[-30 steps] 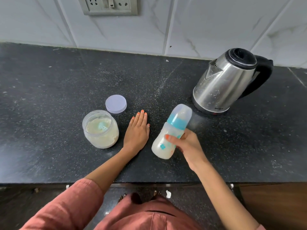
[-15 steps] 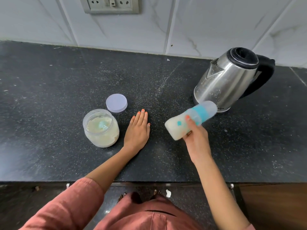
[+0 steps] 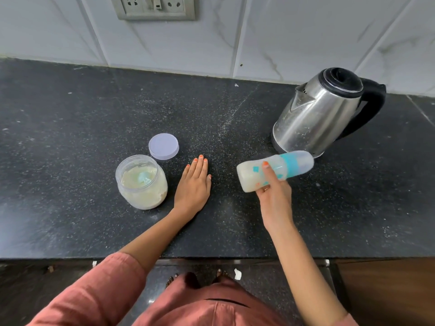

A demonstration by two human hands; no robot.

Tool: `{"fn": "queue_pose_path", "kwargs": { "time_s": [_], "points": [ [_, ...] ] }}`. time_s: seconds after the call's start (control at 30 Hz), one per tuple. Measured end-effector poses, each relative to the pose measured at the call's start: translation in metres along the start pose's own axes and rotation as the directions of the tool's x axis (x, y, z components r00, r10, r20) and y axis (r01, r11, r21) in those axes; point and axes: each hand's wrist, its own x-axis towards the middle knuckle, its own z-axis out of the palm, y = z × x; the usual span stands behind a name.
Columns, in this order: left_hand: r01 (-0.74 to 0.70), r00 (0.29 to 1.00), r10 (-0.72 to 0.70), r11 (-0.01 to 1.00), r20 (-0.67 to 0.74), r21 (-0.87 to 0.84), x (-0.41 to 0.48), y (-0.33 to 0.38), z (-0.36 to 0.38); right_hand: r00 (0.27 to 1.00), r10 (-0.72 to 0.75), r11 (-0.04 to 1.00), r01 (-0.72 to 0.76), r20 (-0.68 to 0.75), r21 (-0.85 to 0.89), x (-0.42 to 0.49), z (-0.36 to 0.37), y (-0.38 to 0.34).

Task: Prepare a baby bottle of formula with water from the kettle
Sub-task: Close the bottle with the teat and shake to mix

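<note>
My right hand (image 3: 273, 196) grips a capped baby bottle (image 3: 251, 175) with a teal collar and milky liquid inside. The bottle is tipped almost sideways above the counter, cap toward the kettle. A steel kettle (image 3: 315, 116) with a black lid and handle stands at the back right. My left hand (image 3: 194, 187) lies flat on the black counter (image 3: 70, 128), fingers straight. Just left of it stands an open clear jar of formula powder (image 3: 141, 183) with a teal scoop inside. Behind the jar lies its pale lilac lid (image 3: 163, 146).
A tiled wall with a socket plate (image 3: 153, 7) rises behind the counter. The counter's front edge runs near my body, with dark floor and a wooden cabinet front (image 3: 386, 292) below.
The bottle went from nearly upright to lying almost sideways in my right hand, swinging right toward the kettle. My left hand stayed flat on the counter.
</note>
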Motion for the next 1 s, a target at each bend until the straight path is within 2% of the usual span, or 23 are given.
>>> {"fn": "queue_pose_path", "kwargs": {
  "time_s": [0.1,0.17,0.2,0.3,0.33,0.37,0.43,0.5,0.53,0.57,0.6,0.67,0.73,0.77,0.83,0.93,0.97,1.0],
  "points": [
    [0.007,1.000,-0.007,1.000,0.010,0.008,0.000,0.000,0.000,0.977,0.162,0.947,-0.114,0.140,-0.301,-0.018,-0.002,0.008],
    [0.008,1.000,-0.008,1.000,0.016,0.005,0.000,0.000,-0.001,0.969,0.196,0.906,-0.119,0.153,-0.406,-0.021,-0.004,0.006],
    [0.007,1.000,-0.007,1.000,0.012,0.003,0.000,0.000,-0.001,0.977,0.161,0.926,-0.101,0.138,-0.364,-0.019,-0.005,0.004],
    [0.001,1.000,-0.001,1.000,-0.001,-0.004,0.000,0.000,-0.001,0.998,0.056,0.998,-0.056,0.013,-0.028,-0.007,0.002,-0.005],
    [0.001,1.000,-0.001,1.000,-0.002,-0.006,0.000,0.000,-0.001,0.999,0.035,0.999,-0.034,-0.018,0.036,-0.004,0.004,-0.005],
    [0.001,1.000,-0.001,1.000,-0.001,-0.005,0.000,0.000,-0.001,1.000,0.020,0.999,-0.019,-0.019,0.026,-0.003,0.004,-0.003],
    [0.003,1.000,-0.003,1.000,0.005,0.000,0.000,0.000,-0.001,0.997,0.058,0.984,-0.047,0.059,-0.173,-0.009,0.002,0.003],
    [0.007,1.000,-0.007,1.000,0.014,0.003,0.000,0.000,-0.001,0.971,0.172,0.880,-0.077,0.163,-0.469,-0.017,-0.002,0.005],
    [0.010,1.000,-0.010,1.000,0.015,0.000,0.000,0.000,-0.001,0.962,0.202,0.826,-0.067,0.183,-0.560,-0.018,-0.003,0.003],
    [0.011,1.000,-0.011,1.000,0.014,-0.004,0.000,0.000,-0.002,0.964,0.192,0.815,-0.051,0.186,-0.578,-0.016,-0.003,0.000],
    [0.011,1.000,-0.011,1.000,0.011,-0.008,0.000,0.001,-0.002,0.971,0.154,0.849,-0.036,0.181,-0.528,-0.012,-0.003,-0.003],
    [0.004,1.000,-0.004,1.000,-0.001,-0.006,0.000,0.001,-0.002,0.991,0.074,0.961,-0.042,0.112,-0.273,-0.003,0.000,-0.011],
    [0.000,1.000,0.000,1.000,-0.008,-0.002,-0.001,0.001,-0.002,0.999,0.031,0.999,-0.030,0.019,-0.040,0.003,0.004,-0.011],
    [0.000,1.000,0.000,1.000,-0.008,-0.001,-0.001,0.001,-0.001,1.000,0.030,1.000,-0.030,0.002,-0.008,0.003,0.004,-0.007],
    [0.003,1.000,-0.003,1.000,-0.004,0.004,0.000,0.000,-0.001,0.996,0.077,0.989,-0.072,0.034,-0.132,-0.004,0.004,0.006],
    [0.007,1.000,-0.007,1.000,0.001,0.001,0.000,0.000,0.000,0.976,0.184,0.864,-0.102,0.120,-0.493,-0.018,-0.001,0.014],
    [0.010,1.000,-0.010,1.000,0.002,-0.004,0.000,0.000,0.000,0.978,0.170,0.849,-0.082,0.124,-0.522,-0.018,-0.002,0.011],
    [0.011,1.000,-0.011,1.000,0.002,-0.008,0.000,0.000,0.000,0.983,0.133,0.875,-0.058,0.123,-0.480,-0.015,-0.001,0.008]
  ]
}}
